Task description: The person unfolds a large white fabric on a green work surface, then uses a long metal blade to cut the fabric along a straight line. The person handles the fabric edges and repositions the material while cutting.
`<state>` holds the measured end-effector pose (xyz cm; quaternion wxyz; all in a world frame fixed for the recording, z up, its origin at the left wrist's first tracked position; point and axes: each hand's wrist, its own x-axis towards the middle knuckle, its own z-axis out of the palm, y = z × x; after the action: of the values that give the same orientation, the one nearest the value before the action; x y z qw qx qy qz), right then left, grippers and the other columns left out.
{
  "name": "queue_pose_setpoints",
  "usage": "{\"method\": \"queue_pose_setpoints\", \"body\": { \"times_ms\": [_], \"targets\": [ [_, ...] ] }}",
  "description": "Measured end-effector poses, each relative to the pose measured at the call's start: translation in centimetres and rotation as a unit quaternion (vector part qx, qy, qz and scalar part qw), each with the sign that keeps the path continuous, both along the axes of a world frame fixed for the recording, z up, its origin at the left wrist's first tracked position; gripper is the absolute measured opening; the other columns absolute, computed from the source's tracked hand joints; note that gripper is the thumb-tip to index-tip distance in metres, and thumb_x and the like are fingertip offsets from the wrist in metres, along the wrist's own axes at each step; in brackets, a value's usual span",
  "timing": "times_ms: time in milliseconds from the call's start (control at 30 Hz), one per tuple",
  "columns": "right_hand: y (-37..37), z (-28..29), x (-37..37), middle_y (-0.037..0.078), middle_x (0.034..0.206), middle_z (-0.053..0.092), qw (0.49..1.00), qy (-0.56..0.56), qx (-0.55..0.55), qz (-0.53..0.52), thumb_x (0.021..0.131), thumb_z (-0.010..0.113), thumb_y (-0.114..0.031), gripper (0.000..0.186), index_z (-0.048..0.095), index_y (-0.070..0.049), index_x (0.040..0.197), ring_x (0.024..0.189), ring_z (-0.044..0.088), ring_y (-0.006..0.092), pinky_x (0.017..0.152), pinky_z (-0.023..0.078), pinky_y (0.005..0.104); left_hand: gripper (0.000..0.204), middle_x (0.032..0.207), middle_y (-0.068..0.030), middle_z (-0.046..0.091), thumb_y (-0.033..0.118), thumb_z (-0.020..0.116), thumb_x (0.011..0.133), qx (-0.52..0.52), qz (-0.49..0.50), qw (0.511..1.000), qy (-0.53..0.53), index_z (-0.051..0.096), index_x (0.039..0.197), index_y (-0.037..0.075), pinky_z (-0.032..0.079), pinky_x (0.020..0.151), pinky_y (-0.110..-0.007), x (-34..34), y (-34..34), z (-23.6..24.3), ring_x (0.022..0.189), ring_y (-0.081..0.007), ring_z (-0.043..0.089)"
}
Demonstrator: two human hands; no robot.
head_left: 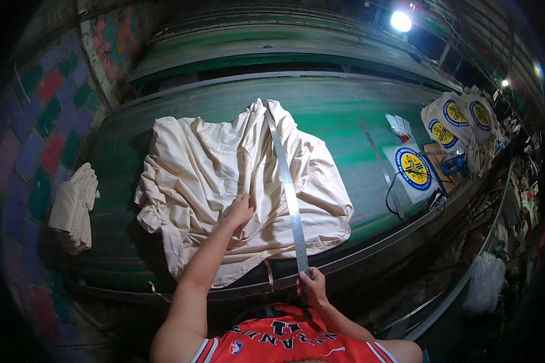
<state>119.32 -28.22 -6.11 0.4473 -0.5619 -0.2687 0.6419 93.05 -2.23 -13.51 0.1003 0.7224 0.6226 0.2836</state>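
Observation:
A wide piece of cream cloth (pixel 206 160) lies rumpled on the long green table (pixel 339 115), with deep folds down its middle. My left hand (pixel 241 210) is closed on a fold near the cloth's centre; its fingertips are partly hidden. Across the right part of the cloth runs a long metal ruler (pixel 287 187), slanting from the far edge toward me. Its near end is held in my right hand (pixel 312 285), just past the table's front edge. The ruler's far tip rests by the bunched far edge of the cloth.
A folded stack of cream cloth (pixel 74 209) sits at the table's left end. To the right lie a printed sheet with a round blue-yellow emblem (pixel 413 169), a blue tool (pixel 453 163) with a dark cord, and printed cream pieces (pixel 455 115). A plastic bag (pixel 485 281) hangs at far right.

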Motion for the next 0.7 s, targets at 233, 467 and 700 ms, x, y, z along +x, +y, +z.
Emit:
{"method": "queue_pose_setpoints", "body": {
  "times_ms": [233,467,700],
  "targets": [
    [-4.1,0.0,4.6,0.003,0.063,0.057,0.994,-0.106,-0.006,0.012,0.098,0.061,-0.022,0.022,0.051,-0.003,0.095,0.045,0.052,0.0101,0.039,0.041,0.0253,0.026,0.091,-0.0266,0.067,0.014,0.059,0.078,-0.180,-0.036,0.982,-0.032,0.071,0.098,0.002,0.052,0.079,-0.045,6.0,-1.1,-2.6,0.088,-0.0410,0.066],
    [-5.4,-2.2,8.9,0.005,0.068,0.060,0.999,0.011,-0.027,0.039,0.097,0.062,-0.021,0.021,0.051,-0.004,0.096,0.048,0.057,0.0132,0.044,0.048,0.0270,0.021,0.069,-0.0082,0.069,0.010,0.063,0.066,-0.537,-0.281,0.795,-0.011,0.073,0.082,0.001,0.042,0.051,-0.037,6.6,-1.3,-1.1,0.055,-0.0166,0.055],
    [-2.1,-3.7,12.8,0.010,0.086,0.064,0.981,0.024,-0.114,0.153,0.095,0.058,-0.010,0.014,0.052,-0.001,0.105,0.068,0.066,0.0175,0.064,0.057,0.0326,0.016,0.075,-0.0199,0.068,0.011,0.061,0.075,-0.204,-0.016,0.972,-0.118,0.072,0.081,0.001,0.053,0.069,-0.042,5.9,0.4,-1.7,0.070,-0.0354,0.066]
  ]
}}
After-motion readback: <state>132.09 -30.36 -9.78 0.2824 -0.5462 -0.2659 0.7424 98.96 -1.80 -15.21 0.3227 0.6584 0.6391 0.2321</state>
